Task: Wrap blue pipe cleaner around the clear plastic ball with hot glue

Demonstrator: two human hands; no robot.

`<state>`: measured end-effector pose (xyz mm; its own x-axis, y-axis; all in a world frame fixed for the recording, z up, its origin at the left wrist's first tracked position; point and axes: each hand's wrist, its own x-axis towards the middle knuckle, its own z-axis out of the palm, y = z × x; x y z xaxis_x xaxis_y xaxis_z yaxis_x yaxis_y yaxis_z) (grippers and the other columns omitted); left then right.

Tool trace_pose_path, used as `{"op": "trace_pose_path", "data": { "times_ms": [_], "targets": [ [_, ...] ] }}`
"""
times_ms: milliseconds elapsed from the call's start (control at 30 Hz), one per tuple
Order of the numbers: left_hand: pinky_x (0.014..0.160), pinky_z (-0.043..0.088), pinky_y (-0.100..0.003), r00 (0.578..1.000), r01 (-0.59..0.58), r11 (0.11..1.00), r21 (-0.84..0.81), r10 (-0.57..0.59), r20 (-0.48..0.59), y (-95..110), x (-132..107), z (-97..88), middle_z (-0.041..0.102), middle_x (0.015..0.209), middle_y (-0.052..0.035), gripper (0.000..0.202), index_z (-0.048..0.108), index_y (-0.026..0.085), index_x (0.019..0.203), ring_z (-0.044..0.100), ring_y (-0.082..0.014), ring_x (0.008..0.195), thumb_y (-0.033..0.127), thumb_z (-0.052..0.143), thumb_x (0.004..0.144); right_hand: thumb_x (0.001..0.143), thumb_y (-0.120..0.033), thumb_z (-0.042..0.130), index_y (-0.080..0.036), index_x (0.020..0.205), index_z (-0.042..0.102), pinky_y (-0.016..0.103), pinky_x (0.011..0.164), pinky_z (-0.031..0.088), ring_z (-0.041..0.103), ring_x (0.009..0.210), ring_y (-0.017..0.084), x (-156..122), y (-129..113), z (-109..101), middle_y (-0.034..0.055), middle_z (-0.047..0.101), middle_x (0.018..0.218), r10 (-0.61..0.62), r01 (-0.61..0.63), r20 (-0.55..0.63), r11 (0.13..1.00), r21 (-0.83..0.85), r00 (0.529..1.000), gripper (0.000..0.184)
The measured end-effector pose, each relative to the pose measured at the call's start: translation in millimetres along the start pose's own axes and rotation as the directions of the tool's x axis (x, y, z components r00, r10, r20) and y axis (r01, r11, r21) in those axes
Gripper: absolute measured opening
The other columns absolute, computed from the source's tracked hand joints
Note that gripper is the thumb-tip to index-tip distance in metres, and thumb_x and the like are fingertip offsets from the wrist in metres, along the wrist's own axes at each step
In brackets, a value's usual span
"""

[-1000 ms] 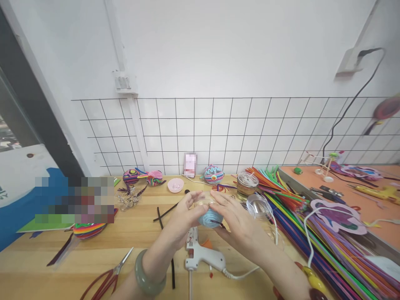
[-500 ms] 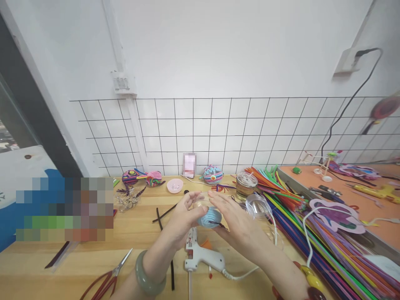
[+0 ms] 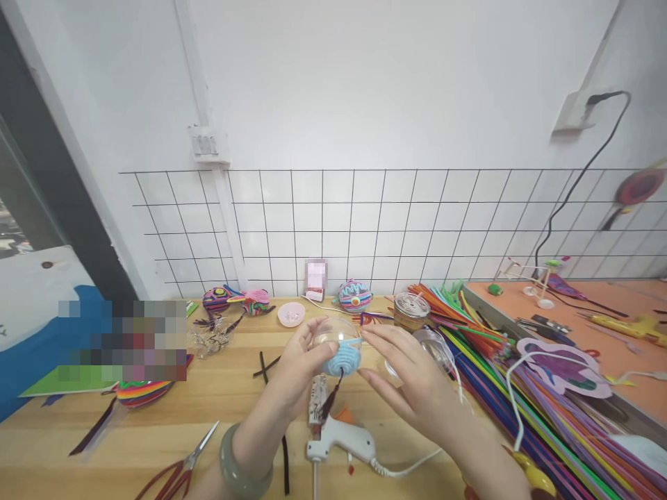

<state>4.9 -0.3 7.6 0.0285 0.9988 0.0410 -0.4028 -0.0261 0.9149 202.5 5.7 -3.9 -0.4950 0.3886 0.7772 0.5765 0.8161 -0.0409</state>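
A round, clear plastic ball [image 3: 338, 332] has pale blue cord [image 3: 344, 358] coiled in neat rings over its lower part; its upper part is bare and see-through. A dark tassel [image 3: 328, 401] hangs from the middle of the coil. The ball is held above the far end of a white glue gun [image 3: 348, 437] on the wooden worktop [image 3: 250, 444], the tassel dangling in front of the gun. The left hand [image 3: 305, 357] grips the ball's left side, thumb across its front. The right hand [image 3: 404, 364] is spread wide, fingertips beside the ball's right edge; whether they touch is unclear.
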Motion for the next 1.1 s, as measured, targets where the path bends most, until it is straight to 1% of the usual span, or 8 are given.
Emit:
{"op": "trace_pose_path", "data": {
  "times_ms": [100,233,367,433,567,767,900,1100],
  "targets": [
    [0.069,0.047,-0.027,1.000,-0.001,1.000,-0.013,0.001,-0.026,1.0,1.4,-2.2,0.060,0.118,-0.0092,0.051,0.058,0.019,0.109,0.057,-0.0205,0.096,0.027,0.079,0.063,0.095,-0.023,0.051,-0.022,0.134,0.046,0.047,0.094,0.051,0.058,0.115,0.028,0.3,1.4,1.0,0.0135,0.062,0.123,0.114,-0.110,-0.100,0.993,0.039,0.988,0.040],
    [0.068,0.048,-0.028,0.998,0.028,0.996,-0.086,-0.032,-0.047,4.1,4.7,-5.5,0.064,0.106,-0.0064,0.040,0.060,0.019,0.106,0.059,-0.0183,0.089,0.030,0.074,0.070,0.096,-0.029,0.047,-0.021,0.126,0.050,0.040,0.083,0.054,0.064,0.098,0.024,0.1,6.7,7.2,0.0121,0.065,0.111,0.377,-0.352,-0.147,0.921,0.167,0.915,0.032],
    [0.071,0.051,-0.032,0.991,0.089,0.965,-0.245,-0.111,-0.077,7.6,9.4,-8.2,0.067,0.100,-0.0078,0.024,0.062,0.017,0.101,0.061,-0.0186,0.086,0.027,0.062,0.080,0.096,-0.030,0.041,-0.016,0.120,0.055,0.036,0.077,0.053,0.067,0.087,0.022,-1.3,1.5,17.6,0.0123,0.069,0.104,0.524,-0.560,0.296,0.827,0.048,0.798,0.032],
    [0.068,0.052,-0.032,0.981,0.096,0.947,-0.307,-0.142,-0.130,8.6,11.6,-9.4,0.068,0.093,-0.0066,0.017,0.063,0.017,0.096,0.061,-0.0176,0.079,0.023,0.060,0.080,0.090,-0.025,0.047,-0.014,0.121,0.058,0.034,0.073,0.053,0.069,0.086,0.024,-4.9,-8.3,23.5,0.0128,0.072,0.101,0.508,-0.561,0.480,0.827,-0.039,0.715,0.035],
    [0.067,0.051,-0.031,0.981,0.055,0.939,-0.340,-0.113,-0.155,9.3,14.1,-12.4,0.068,0.092,-0.0047,0.018,0.063,0.018,0.095,0.061,-0.0167,0.075,0.021,0.063,0.077,0.072,-0.019,0.063,-0.021,0.113,0.064,0.028,0.064,0.049,0.072,0.082,0.026,-15.7,-34.4,37.5,0.0086,0.076,0.092,0.414,-0.489,0.668,0.868,-0.084,0.619,0.041],
    [0.068,0.049,-0.028,0.995,-0.049,0.969,-0.240,0.026,-0.100,8.9,13.6,-16.8,0.066,0.101,-0.0033,0.025,0.062,0.020,0.100,0.059,-0.0153,0.083,0.029,0.065,0.078,0.057,0.001,0.058,-0.014,0.116,0.060,0.034,0.068,0.048,0.069,0.088,0.034,-22.9,-54.0,65.2,0.0178,0.072,0.098,0.422,-0.390,0.763,0.889,-0.241,0.490,0.062],
    [0.070,0.047,-0.027,0.987,-0.151,0.974,-0.168,0.140,-0.076,9.1,13.4,-17.1,0.066,0.102,-0.0044,0.030,0.062,0.019,0.101,0.059,-0.0154,0.086,0.032,0.068,0.075,0.061,-0.001,0.057,-0.014,0.112,0.060,0.038,0.073,0.046,0.065,0.097,0.037,-26.9,-56.3,75.9,0.0207,0.069,0.105,0.454,-0.388,0.752,0.877,-0.282,0.479,0.053],
    [0.074,0.048,-0.031,0.975,-0.175,0.970,-0.166,0.147,-0.169,17.2,15.0,-21.0,0.067,0.103,-0.0059,0.038,0.060,0.018,0.103,0.062,-0.0178,0.088,0.030,0.072,0.069,0.062,0.001,0.057,-0.012,0.103,0.063,0.035,0.070,0.046,0.069,0.088,0.034,-25.0,-52.3,77.9,0.0204,0.072,0.095,0.511,-0.456,0.711,0.840,-0.293,0.483,0.042]
  ]
}}
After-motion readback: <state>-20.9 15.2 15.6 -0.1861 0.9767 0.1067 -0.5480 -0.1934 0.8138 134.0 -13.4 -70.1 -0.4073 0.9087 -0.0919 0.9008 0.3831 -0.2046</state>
